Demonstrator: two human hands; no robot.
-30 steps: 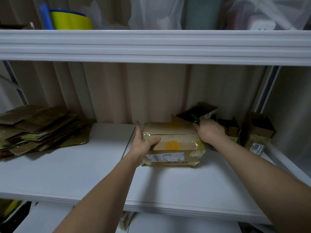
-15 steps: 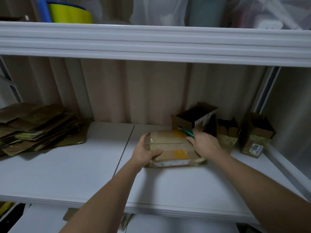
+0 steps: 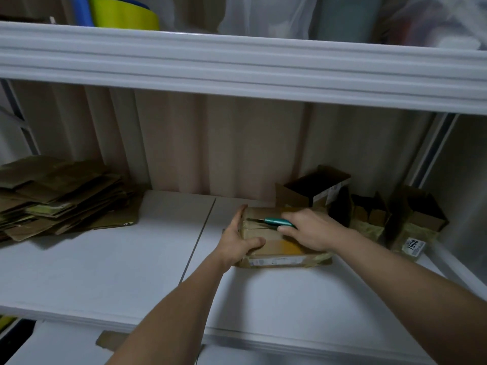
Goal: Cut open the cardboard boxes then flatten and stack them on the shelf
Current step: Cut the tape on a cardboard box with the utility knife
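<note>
While the sealed brown cardboard box (image 3: 279, 239) lies flat on the white shelf board (image 3: 105, 264), right of the board's seam, it is gripped at its left end by the left hand (image 3: 237, 239), thumb curled over the near top edge and fingers laid along the side. A teal-handled cutter (image 3: 274, 221) is held in the right hand (image 3: 313, 229), fingers curled round the handle, and its thin blade is laid along the taped seam on the box top, pointing left. Much of the handle is hidden under the fingers, and whether the blade tip has entered the tape cannot be told. The label on the box's near face is too blurred to read. A pile of flattened brown cardboard (image 3: 60, 196) is stacked at the shelf's far left, cut off by the frame edge. Behind the right hand an open dark-lined carton (image 3: 316, 187) is tipped on its side, and two more opened cartons (image 3: 416, 219) stand further right; one carries a tag reading 1908. On the upper shelf (image 3: 237, 67) a yellow and blue container (image 3: 123, 14) and translucent plastic bags (image 3: 263, 14) are only partly visible.
</note>
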